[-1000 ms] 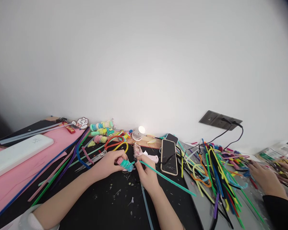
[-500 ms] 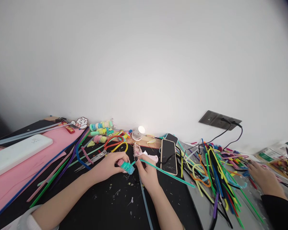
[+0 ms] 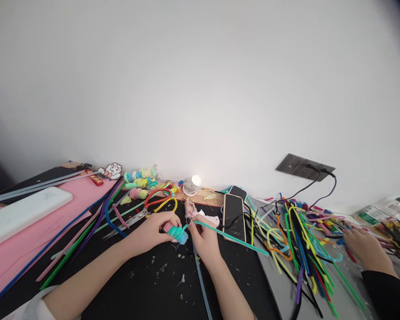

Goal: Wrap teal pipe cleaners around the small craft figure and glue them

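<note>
My left hand [image 3: 155, 229] is closed around a small fuzzy coil [image 3: 176, 234] of pink, teal and blue rings. Between thumb and forefinger, my right hand [image 3: 204, 238] pinches a teal pipe cleaner [image 3: 240, 242]; one end meets the coil and the long free end runs out to the right. Beyond my left hand lie scissors [image 3: 143, 214] with orange and yellow handles. Behind my right hand is a pale pink glue gun [image 3: 213, 219], partly covered by the fingers. A thin bluish-grey strip [image 3: 202, 280] lies under my right wrist.
Finished-looking fuzzy coils [image 3: 140, 174] sit by the wall near a paper cup [image 3: 191, 186]. A phone [image 3: 234, 215] lies right of my hands. Heaped pipe cleaners [image 3: 303, 240] cover the grey surface, where another person's hand [image 3: 366, 249] rests. Pink sheets [image 3: 86, 195] and a white case [image 3: 30, 213] are left.
My hands and the coil stay almost where they were; the teal pipe cleaner's free end shifts slightly left. At the far right, the other person's hand moves slightly, and dark-handled items there have shifted.
</note>
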`<state>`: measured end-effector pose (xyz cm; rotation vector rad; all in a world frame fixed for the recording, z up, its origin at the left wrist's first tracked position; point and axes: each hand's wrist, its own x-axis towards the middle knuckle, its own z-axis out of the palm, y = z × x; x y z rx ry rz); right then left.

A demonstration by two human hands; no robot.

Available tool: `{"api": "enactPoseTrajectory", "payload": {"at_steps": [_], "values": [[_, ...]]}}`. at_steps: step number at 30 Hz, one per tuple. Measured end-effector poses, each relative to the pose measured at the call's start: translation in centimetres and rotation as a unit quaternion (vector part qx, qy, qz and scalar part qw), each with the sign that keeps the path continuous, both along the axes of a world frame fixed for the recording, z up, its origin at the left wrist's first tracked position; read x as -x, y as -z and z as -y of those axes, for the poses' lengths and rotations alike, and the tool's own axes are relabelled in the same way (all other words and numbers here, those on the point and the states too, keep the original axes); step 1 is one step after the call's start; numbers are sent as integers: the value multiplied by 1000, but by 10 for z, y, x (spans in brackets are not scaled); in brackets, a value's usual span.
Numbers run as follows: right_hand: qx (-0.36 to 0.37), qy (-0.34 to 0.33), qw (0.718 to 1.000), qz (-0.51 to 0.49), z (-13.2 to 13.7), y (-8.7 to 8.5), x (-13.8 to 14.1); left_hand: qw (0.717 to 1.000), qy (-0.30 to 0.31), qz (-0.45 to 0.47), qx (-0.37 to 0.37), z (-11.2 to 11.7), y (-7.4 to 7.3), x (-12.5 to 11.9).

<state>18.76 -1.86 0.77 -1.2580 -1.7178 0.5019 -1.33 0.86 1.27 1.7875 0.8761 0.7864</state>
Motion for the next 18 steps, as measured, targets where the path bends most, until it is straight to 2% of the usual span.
{"api": "enactPoseTrajectory", "payload": {"at_steps": [8,18], "values": [[52,4,998,-27,-1,1,2,1000,16,16,-18,0,3,0],[125,-6,986,-112,-3,-1,1,998,11,18,-58,8,-2,-3]]}}
